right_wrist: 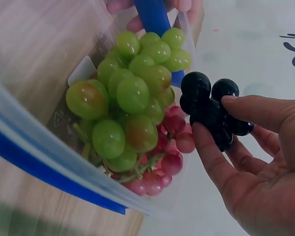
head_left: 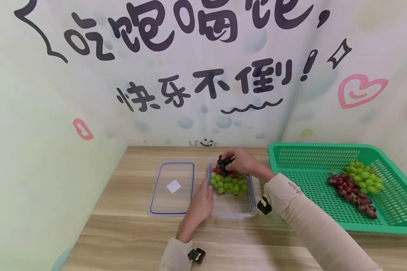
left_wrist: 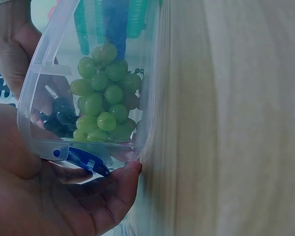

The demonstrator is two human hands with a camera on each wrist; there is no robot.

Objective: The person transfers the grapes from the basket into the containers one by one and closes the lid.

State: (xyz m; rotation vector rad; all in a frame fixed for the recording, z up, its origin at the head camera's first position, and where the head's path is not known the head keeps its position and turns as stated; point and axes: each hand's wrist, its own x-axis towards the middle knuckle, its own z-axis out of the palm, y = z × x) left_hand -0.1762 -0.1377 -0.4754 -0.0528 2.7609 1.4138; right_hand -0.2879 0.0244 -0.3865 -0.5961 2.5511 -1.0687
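Note:
In the head view, my right hand [head_left: 240, 160] pinches a small bunch of black grapes [head_left: 223, 165] over the far end of a clear plastic container [head_left: 232, 210]. The right wrist view shows the black grapes [right_wrist: 209, 105] between thumb and fingers, beside the container's other fruit. Green grapes [head_left: 228, 184] lie inside, with red grapes [right_wrist: 162, 167] next to them, partly covered. My left hand [head_left: 201, 199] holds the container's left side; in the left wrist view its bent fingers [left_wrist: 120, 189] are around a blue latch [left_wrist: 86, 160].
A clear lid [head_left: 161, 195] with a blue seal and a white label lies left of the container. At the right stands a green basket [head_left: 302, 190] with red grapes [head_left: 351, 194] and green grapes [head_left: 364, 177]. A printed cloth hangs behind the wooden table [head_left: 129, 241].

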